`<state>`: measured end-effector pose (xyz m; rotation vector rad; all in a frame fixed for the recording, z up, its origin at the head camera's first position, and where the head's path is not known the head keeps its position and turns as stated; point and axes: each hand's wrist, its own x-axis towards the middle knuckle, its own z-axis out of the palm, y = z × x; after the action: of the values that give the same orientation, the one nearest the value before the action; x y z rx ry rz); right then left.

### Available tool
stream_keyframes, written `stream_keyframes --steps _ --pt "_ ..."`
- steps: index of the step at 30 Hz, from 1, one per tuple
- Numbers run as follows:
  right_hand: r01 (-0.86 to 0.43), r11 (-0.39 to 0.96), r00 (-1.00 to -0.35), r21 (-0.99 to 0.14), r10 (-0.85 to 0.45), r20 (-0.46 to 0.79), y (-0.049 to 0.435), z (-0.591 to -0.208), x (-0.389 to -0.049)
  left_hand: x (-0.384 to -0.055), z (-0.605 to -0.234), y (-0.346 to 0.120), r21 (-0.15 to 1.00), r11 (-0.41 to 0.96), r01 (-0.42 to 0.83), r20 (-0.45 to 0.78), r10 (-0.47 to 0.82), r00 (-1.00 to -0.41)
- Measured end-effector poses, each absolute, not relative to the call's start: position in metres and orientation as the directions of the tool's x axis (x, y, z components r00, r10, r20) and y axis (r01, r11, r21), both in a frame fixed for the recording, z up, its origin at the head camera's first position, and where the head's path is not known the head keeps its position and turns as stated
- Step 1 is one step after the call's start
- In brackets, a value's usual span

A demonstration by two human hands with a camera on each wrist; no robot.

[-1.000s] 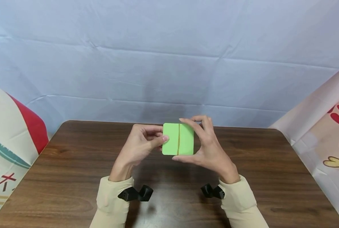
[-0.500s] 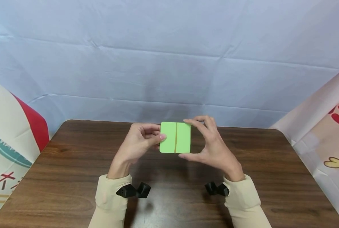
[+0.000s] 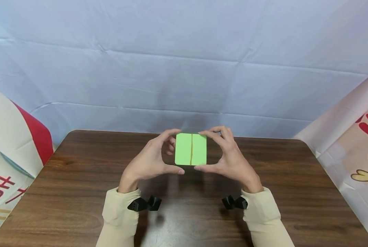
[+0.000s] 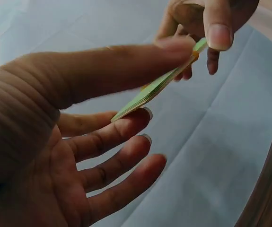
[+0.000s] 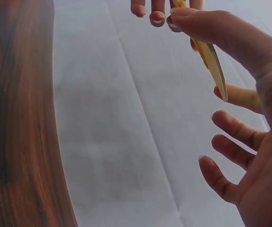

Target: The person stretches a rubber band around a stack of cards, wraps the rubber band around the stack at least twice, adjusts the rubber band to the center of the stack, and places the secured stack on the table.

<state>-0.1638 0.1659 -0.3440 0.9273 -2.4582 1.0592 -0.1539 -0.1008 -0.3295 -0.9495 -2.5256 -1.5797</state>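
Note:
A thin stack of bright green square cards [image 3: 183,149] with rounded corners is held up above the table's far part, a tan rubber band [image 3: 191,149] running down its middle. My right hand [image 3: 233,157] pinches it at the right side, fingertip on the top edge and thumb at the bottom. On the left, my left hand [image 3: 151,159] spans the stack between index finger at the top corner and thumb by the bottom edge. In the left wrist view the card stack [image 4: 143,97] shows edge-on between thumb and fingers. The left thumb [image 4: 121,66] is blurred there.
A dark wooden table [image 3: 79,181] with rounded far corners lies below. Behind it hangs a pale blue-white cloth [image 3: 171,68]. Printed cloths flank it at left [image 3: 14,137] and right [image 3: 357,161]. Black wrist cameras [image 3: 145,203] sit on the cuffs.
My left hand has changed from pinching the stack's left side, thumb on its face, to spanning its top and bottom edges. The stack shifted slightly left, then stayed nearly in place.

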Motion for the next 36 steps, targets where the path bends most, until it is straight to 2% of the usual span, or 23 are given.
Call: stream_keyframes --steps 7,12,22,36 --pt "-0.656 0.515 -0.755 -0.552 -0.454 0.473 0.166 -0.348 -0.167 -0.157 -0.333 -0.101 0.711 0.451 0.539 0.342 0.448 -0.826" --pt "-0.649 0.529 -0.76 -0.547 -0.471 0.447 0.163 -0.355 -0.172 -0.161 -0.339 -0.104 0.646 0.566 0.513 0.312 0.418 -0.853" --pt "-0.49 0.656 -0.866 -0.574 -0.442 0.234 0.158 -0.376 -0.178 -0.175 -0.366 -0.102 0.638 0.652 0.41 0.186 0.385 -0.904" --pt "-0.406 0.72 -0.879 -0.563 -0.476 0.025 0.156 -0.418 -0.203 -0.196 -0.413 -0.096 0.617 0.738 0.273 -0.021 0.363 -0.932"
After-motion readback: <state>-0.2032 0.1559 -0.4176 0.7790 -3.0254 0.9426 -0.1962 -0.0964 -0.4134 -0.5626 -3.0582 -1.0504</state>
